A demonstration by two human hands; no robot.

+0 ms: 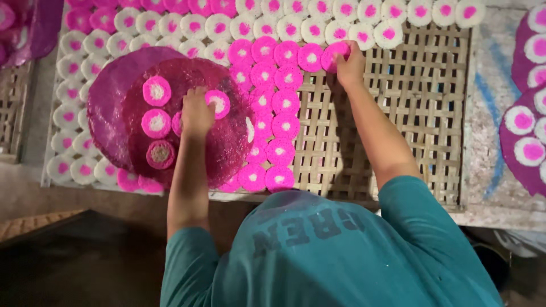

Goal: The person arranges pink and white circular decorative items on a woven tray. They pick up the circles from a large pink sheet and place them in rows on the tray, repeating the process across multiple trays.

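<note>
A woven bamboo tray point(421, 108) lies under the person's arms, its left part and top edge packed with rows of round white discs with pink centres point(187, 25), and a column of all-pink discs point(273, 102) runs down its middle. A stack of large dark magenta round plates point(114, 96) sits over the discs on the left and covers many of them. The left hand point(196, 113) rests on the top plate, fingers curled among a few small discs there, touching a pink-and-white disc point(219, 102). The right hand point(348, 59) pinches a pink disc point(333, 55) at the end of the pink row, near the tray's top. Its fingertips hide part of that disc. More plates with discs are cut off at the right edge point(529, 131). The teal shirt point(330, 256) blocks the tray's near rim
</note>
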